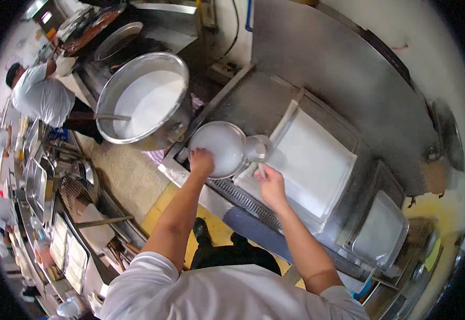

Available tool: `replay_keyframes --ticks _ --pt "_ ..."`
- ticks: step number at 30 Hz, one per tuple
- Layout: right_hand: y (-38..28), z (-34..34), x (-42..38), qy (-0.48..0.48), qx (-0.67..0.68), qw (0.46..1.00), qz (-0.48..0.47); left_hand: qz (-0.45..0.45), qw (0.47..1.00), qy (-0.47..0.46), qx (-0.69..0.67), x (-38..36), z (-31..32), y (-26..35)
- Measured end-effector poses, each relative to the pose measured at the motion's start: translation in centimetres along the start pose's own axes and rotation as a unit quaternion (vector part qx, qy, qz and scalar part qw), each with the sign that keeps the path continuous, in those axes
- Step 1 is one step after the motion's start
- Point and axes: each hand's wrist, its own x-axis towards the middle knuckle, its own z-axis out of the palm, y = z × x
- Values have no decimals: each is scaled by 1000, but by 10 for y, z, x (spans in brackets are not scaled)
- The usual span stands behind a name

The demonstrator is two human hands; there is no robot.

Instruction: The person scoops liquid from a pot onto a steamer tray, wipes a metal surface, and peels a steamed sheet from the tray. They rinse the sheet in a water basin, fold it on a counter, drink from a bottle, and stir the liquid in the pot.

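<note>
My left hand (202,162) is at the left rim of a round metal bowl (224,146) of white liquid, its fingers bent down over the bowl; their tips are hard to see. In my right hand (271,184) is the handle of a metal ladle (258,148), whose cup is at the bowl's right rim. To the right of the ladle, a flat tray (318,160) with a smooth white surface lies on the steel worktop.
A large pot (160,130) of white liquid with a long handle in it stands at the upper left. Another person (40,96) works beyond it. A smaller tray (380,229) lies at the right. Racks and utensils (91,218) are at the left.
</note>
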Motion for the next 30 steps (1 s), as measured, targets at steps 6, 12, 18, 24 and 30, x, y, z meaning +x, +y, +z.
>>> replay_keyframes --ticks 6,12,18,24,30 --pt "13 117 47 -86 -18 994 71 19 987 -60 -151 -60 -26 -25" --pt "57 175 53 -62 102 977 179 33 951 111 -288 -160 -58 -70" --pt "79 178 27 -24 -80 994 71 32 930 86 -356 -244 -69 -113" --pt "-25 180 -69 -143 -68 986 52 -9 917 91 -388 -311 -58 -137" --pt "-64 238 -95 -394 -57 916 -52 -218 876 156 -401 -380 -97 -125"
